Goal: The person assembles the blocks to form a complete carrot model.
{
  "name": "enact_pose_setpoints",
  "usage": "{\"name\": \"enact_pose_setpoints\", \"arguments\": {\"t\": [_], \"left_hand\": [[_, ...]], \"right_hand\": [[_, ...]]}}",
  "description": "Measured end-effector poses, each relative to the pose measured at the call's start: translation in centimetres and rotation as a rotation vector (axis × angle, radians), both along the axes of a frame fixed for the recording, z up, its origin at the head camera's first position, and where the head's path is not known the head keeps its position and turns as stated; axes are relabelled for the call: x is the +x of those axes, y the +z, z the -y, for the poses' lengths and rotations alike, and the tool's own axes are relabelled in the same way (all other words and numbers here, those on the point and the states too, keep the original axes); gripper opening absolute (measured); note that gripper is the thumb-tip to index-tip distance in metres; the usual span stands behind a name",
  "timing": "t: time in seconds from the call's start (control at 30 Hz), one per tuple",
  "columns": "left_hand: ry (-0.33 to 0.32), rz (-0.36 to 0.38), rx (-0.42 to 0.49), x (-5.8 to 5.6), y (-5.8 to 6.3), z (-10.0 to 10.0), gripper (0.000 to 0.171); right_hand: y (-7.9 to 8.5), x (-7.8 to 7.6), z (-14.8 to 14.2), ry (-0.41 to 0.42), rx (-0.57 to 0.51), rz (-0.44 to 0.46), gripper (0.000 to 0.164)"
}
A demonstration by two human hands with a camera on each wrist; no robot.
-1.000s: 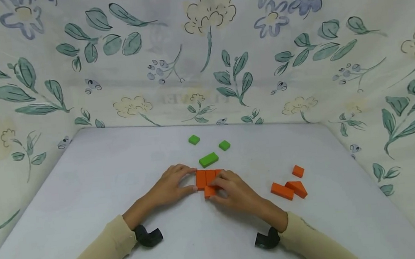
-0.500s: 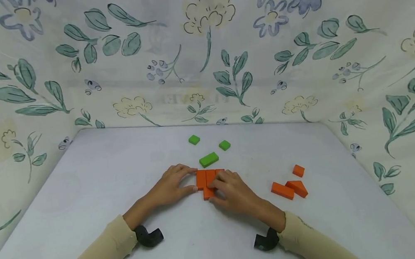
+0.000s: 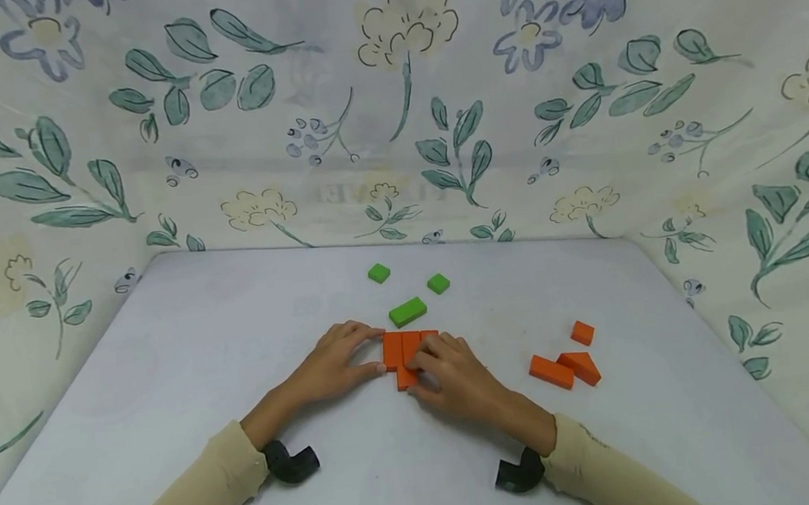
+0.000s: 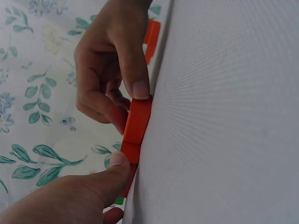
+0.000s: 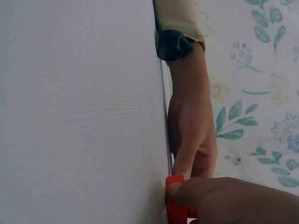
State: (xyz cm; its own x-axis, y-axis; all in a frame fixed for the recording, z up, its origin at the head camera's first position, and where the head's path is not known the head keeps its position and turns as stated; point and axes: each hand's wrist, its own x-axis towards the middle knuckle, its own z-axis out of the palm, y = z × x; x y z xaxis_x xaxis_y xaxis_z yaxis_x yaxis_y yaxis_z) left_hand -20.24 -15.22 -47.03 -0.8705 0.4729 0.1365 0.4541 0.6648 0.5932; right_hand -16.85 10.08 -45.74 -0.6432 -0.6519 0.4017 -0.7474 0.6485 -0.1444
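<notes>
Several orange blocks lie side by side on the white table, mid-scene in the head view. My left hand (image 3: 335, 365) pinches the leftmost orange block (image 3: 392, 350), index finger at its far end and thumb at its near end. A middle orange block (image 3: 411, 342) adjoins it, and another orange block (image 3: 429, 334) to the right is partly hidden by fingers. My right hand (image 3: 456, 373) pinches a front orange block (image 3: 405, 379) set against the row's near side. In the left wrist view, the right thumb lies on the end of that front block (image 4: 137, 119).
Beyond the row lie a long green block (image 3: 408, 311) and two small green blocks (image 3: 379, 273) (image 3: 439, 283). To the right are a small orange block (image 3: 582, 333), a long orange block (image 3: 551, 372) and an orange triangular block (image 3: 580, 367). A floral cloth (image 3: 336, 153) hangs behind the table.
Over the second, my right hand slid the front orange block very slightly left and nearer; it then stayed put. The left hand has kept its place.
</notes>
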Motion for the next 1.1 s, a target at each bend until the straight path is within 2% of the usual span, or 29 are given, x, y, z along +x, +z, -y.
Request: {"name": "enact_pose_setpoints", "arguments": {"t": [0.63, 0.9, 1.1], "left_hand": [[-0.013, -0.042, 0.015, -0.5, 0.2, -0.8, 0.055], [0.002, -0.007, 0.016, -0.2, 0.0, -0.9, 0.056], [0.022, 0.012, 0.001, 0.1, -0.2, -0.7, 0.056]], "right_hand": [[0.5, -0.2, -0.7, 0.000, -0.027, 0.014, 0.027], [1.2, -0.1, -1.2, 0.006, -0.038, 0.148, 0.031], [4.1, -0.1, -3.5, 0.010, -0.181, 0.309, 0.023]]}}
